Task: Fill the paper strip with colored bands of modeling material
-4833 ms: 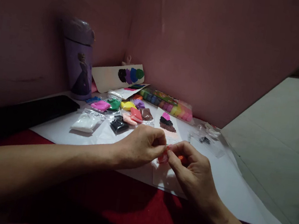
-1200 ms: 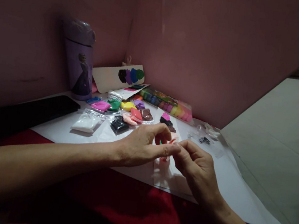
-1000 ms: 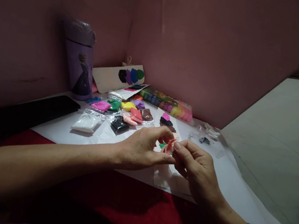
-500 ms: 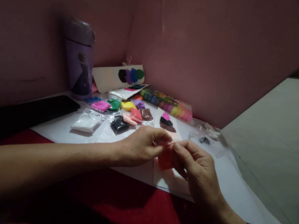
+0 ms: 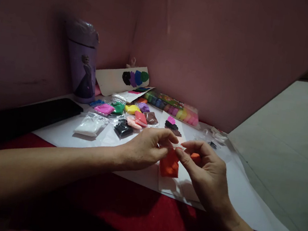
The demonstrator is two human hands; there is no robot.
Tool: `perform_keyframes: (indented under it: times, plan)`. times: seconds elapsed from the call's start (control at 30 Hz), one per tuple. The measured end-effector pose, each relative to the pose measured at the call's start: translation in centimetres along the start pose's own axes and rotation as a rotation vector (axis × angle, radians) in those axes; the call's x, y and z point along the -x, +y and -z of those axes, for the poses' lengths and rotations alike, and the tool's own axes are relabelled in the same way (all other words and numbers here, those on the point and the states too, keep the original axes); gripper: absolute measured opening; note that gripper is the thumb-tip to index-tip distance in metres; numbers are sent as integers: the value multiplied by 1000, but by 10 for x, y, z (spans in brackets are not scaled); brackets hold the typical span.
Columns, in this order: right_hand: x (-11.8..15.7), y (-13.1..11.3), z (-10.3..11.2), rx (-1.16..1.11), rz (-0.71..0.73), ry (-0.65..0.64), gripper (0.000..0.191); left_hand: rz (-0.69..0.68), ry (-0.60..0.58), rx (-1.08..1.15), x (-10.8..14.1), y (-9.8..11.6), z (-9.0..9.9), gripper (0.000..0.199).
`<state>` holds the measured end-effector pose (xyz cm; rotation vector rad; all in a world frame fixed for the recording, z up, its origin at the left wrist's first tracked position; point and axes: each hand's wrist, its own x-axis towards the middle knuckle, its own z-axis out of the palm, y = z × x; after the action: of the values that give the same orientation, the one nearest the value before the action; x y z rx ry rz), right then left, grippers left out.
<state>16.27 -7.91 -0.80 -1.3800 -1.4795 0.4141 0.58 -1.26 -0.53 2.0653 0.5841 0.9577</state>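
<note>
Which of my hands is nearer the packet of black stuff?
Left. The left hand is just right of the black packet; the right hand is farther right.

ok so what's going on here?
A person has both hands at an orange packet over white paper. The right hand pinches clear film at its top; the left hand is up against it, exact grip hard to make out. An orange lump shows partly behind the right fingers. Small clear bags of other colours lie beyond, the white bag and black bag nearest. A purple tumbler stands at the left.
</note>
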Motion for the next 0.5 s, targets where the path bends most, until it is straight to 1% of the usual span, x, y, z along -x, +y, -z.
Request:
perform_keyframes:
  times: [0.1, 0.27, 0.33, 0.43, 0.5]
  plan:
    - [-1, 2, -1, -16, -17, -7, 21, -3, -1, -6, 0, 2, 1, 27]
    - [-2, 4, -1, -70, -37, 42, 30, -10, 8, -13, 0, 5, 2, 25]
    - [-2, 3, -1, -61, -35, 27, 28, -12, 12, -16, 0, 6, 2, 25]
    - [-2, 0, -1, -32, -1, -13, 18, -9, 9, -5, 1, 7, 2, 26]
    - [-2, -2, -1, -27, 24, -24, 19, -4, 1, 6, 1, 7, 2, 26]
